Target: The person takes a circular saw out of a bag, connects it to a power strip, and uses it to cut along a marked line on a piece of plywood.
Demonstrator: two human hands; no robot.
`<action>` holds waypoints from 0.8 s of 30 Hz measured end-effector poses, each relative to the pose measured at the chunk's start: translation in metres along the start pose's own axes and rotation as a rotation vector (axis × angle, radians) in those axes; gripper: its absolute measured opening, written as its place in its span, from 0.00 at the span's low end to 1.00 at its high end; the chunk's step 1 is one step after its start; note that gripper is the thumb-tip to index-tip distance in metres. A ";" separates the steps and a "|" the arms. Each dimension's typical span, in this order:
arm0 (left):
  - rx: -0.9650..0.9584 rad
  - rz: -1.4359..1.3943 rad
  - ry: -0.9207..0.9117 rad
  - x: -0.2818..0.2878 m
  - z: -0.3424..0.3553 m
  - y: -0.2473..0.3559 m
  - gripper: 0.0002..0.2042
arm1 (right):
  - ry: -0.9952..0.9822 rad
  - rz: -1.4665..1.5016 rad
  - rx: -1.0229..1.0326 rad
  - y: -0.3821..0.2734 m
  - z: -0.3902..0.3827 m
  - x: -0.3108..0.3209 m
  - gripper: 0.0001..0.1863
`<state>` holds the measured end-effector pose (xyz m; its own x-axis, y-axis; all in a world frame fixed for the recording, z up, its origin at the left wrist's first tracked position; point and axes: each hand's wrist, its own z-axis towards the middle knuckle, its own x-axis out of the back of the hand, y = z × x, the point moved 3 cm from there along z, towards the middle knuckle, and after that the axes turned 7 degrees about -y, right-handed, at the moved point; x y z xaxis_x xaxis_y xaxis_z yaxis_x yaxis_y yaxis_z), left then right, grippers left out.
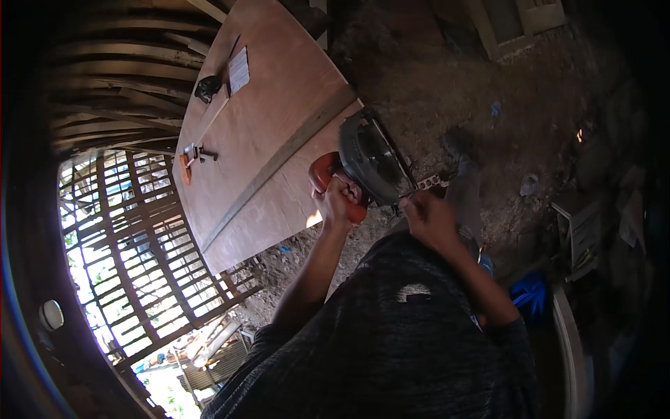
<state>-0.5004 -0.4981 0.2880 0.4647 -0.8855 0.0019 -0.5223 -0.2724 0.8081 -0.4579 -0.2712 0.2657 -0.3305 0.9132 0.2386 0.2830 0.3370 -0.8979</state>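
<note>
Left hand (333, 202) clenched on circular saw (366, 167) handle; right hand (427, 216) pinching near the blade guard. Looks like setup before cutting the plywood sheet (265, 126); next, likely align with the straightedge batten (279, 157).

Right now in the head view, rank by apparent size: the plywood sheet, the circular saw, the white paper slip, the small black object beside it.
1. Reddish-brown plywood sheet
2. Orange-handled circular saw
3 and 4. White paper slip and small black object: look alike in size, left unranked.

Bare dirt floor (433, 77), a slatted wooden wall (132, 237) letting daylight through, dim stacked planks (118, 70) beyond.
</note>
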 end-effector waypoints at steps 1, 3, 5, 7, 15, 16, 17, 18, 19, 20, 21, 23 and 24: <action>-0.007 0.000 0.003 0.000 0.000 0.000 0.04 | -0.014 -0.008 0.004 -0.004 -0.003 -0.003 0.19; -0.022 0.001 0.009 0.002 0.002 -0.001 0.05 | -0.043 -0.023 0.013 -0.008 -0.005 -0.012 0.21; -0.032 0.019 0.027 0.011 0.012 -0.009 0.05 | -0.030 0.050 -0.008 -0.001 -0.004 -0.025 0.23; -0.058 0.037 0.023 0.018 0.018 -0.014 0.05 | -0.022 0.146 -0.030 0.001 -0.005 -0.032 0.23; -0.056 0.067 0.054 0.019 0.020 -0.018 0.09 | -0.008 0.149 -0.052 0.010 -0.007 -0.044 0.23; -0.054 0.055 0.047 0.020 0.020 -0.019 0.10 | -0.016 0.153 -0.055 0.009 -0.007 -0.044 0.24; -0.052 0.042 0.041 0.020 0.021 -0.020 0.10 | -0.018 0.149 -0.059 0.008 -0.007 -0.043 0.24; -0.050 0.030 0.034 0.021 0.022 -0.020 0.11 | -0.020 0.146 -0.062 0.007 -0.007 -0.043 0.24; -0.051 0.030 0.024 0.024 0.024 -0.022 0.11 | -0.023 0.143 -0.065 0.007 -0.007 -0.044 0.24; -0.051 0.029 0.013 0.027 0.026 -0.023 0.11 | -0.022 0.146 -0.063 0.005 -0.007 -0.044 0.24; -0.052 0.028 0.003 0.031 0.028 -0.024 0.11 | -0.022 0.150 -0.060 0.004 -0.007 -0.046 0.24; -0.064 0.067 0.029 0.019 0.021 -0.019 0.11 | -0.010 0.144 -0.058 0.005 -0.008 -0.043 0.24; -0.069 0.087 0.043 0.013 0.016 -0.015 0.11 | -0.004 0.137 -0.054 0.005 -0.008 -0.041 0.24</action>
<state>-0.4979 -0.5111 0.2667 0.4509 -0.8872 0.0978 -0.5118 -0.1672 0.8427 -0.4358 -0.3048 0.2550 -0.2885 0.9508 0.1133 0.3741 0.2208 -0.9007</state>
